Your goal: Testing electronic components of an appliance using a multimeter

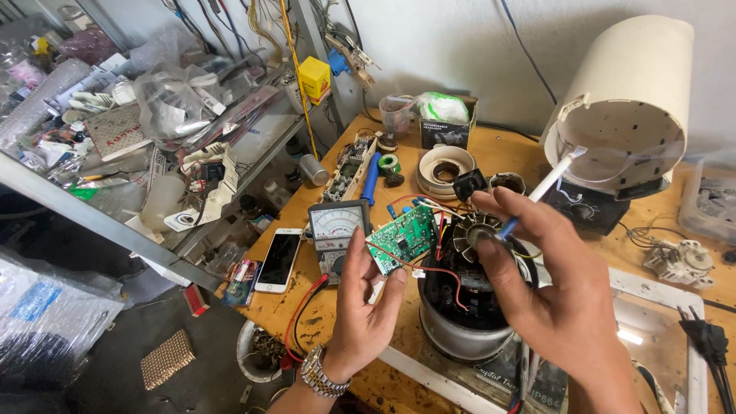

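Cluttered repair workshop, white wall behind, worn wooden bench (491, 153) stained and scratched. Metal shelf (115, 222) at 9 o'clock, piled with bags, parts and cables.

Left hand (364, 310), steel wristwatch (322, 376) on the wrist, fingers clamped on the lower edge of a green circuit board (404, 238), held tilted just above the bench near frame centre. Red wire (429, 268) runs from the board to the motor housing (464, 314), a dark round unit in a metal shell right beside the board at its 3 o'clock.

Right hand (556, 291) fingers pinched together on a blue-and-white pen-like tool (540, 192), shaft pointing to 1 o'clock. Tip sits at the finned fan (471, 230) on top of the motor; can't tell if it touches.

Around it:
- Analog multimeter (336, 230) at the board's 9 o'clock, just beside it, red lead trailing off the bench edge.
- White smartphone (278, 259) further out at 9 o'clock, screen dark.
- Cream cylindrical appliance shell (629, 84) at 2 o'clock, lying on its side, open end facing the camera.
- Small black box (448, 130) with a white bag on top at 12 o'clock, against the wall.
- Black plug (709, 345) at 4 o'clock.
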